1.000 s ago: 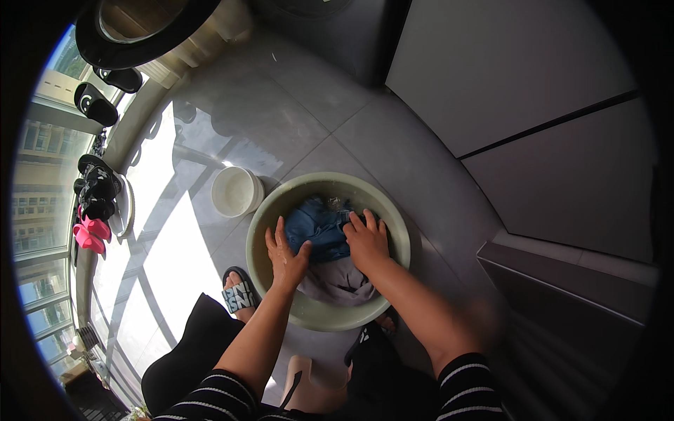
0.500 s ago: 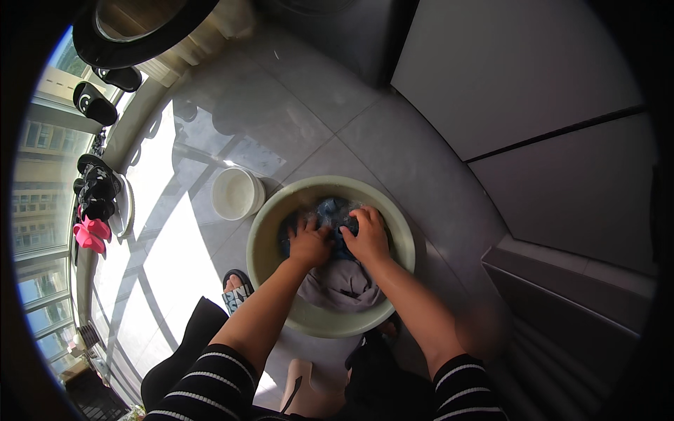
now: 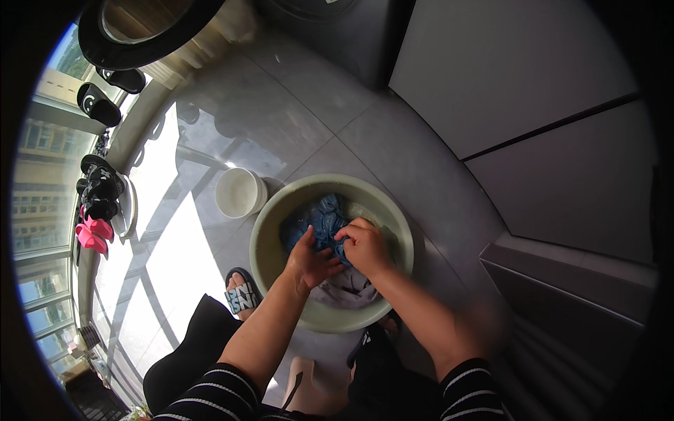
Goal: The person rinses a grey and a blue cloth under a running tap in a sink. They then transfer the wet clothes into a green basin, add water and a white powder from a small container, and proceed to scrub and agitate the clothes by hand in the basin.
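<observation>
A pale green basin (image 3: 268, 284) stands on the floor in front of me, with wet laundry in it. Toward its far side lies a wet blue garment (image 3: 324, 219), bunched up. My right hand (image 3: 366, 247) is closed, its curled fingers gripping the right part of this blue garment. My left hand (image 3: 309, 262) is turned partly palm up over the left side, fingers apart and holding nothing; whether they touch the blue cloth I cannot tell. Nearer to me a greyish-mauve cloth (image 3: 345, 289) lies in the basin, partly hidden under my hands.
A small white bucket (image 3: 241, 193) stands just left of the basin. My slippered foot (image 3: 242, 293) is at the basin's near left. Several slippers (image 3: 98, 105) line the window ledge. On the right are grey cabinet panels (image 3: 562, 168) and a low step-like edge (image 3: 562, 281).
My hands were pressed down, fingers spread, on the laundry. Now the right has closed on the blue garment, and the left has turned and drawn nearer. More blue cloth shows.
</observation>
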`<state>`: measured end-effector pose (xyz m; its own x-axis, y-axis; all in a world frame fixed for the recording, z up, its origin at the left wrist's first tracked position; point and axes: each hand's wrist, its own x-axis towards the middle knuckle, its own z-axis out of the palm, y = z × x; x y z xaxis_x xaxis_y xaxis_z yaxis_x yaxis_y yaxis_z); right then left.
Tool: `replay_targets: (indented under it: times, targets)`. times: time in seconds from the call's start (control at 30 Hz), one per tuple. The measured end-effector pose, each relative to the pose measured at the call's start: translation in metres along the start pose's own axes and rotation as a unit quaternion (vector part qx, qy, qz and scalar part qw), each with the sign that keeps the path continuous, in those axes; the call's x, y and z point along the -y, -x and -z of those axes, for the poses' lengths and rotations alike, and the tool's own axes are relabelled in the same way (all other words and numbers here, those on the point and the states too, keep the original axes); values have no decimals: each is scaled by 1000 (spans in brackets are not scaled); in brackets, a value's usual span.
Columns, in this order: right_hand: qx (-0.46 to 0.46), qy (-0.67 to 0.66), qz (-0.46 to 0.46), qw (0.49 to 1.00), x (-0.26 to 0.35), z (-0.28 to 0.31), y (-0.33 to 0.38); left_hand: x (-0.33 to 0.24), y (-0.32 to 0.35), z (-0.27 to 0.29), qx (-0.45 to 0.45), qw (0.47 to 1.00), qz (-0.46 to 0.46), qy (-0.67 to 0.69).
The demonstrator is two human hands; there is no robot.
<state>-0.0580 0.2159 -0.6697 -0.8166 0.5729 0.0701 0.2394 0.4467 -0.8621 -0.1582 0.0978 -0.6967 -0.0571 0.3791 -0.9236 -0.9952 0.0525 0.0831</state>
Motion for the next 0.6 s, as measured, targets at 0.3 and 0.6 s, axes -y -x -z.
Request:
replay_targets:
  times: [0.3, 0.6]
  targets:
    - [56, -78, 163, 982, 46, 2, 33, 12, -27, 28, 315, 925, 136, 162]
    - [-54, -11, 105, 993, 70, 9, 41, 47, -5, -4, 236, 960, -30, 144]
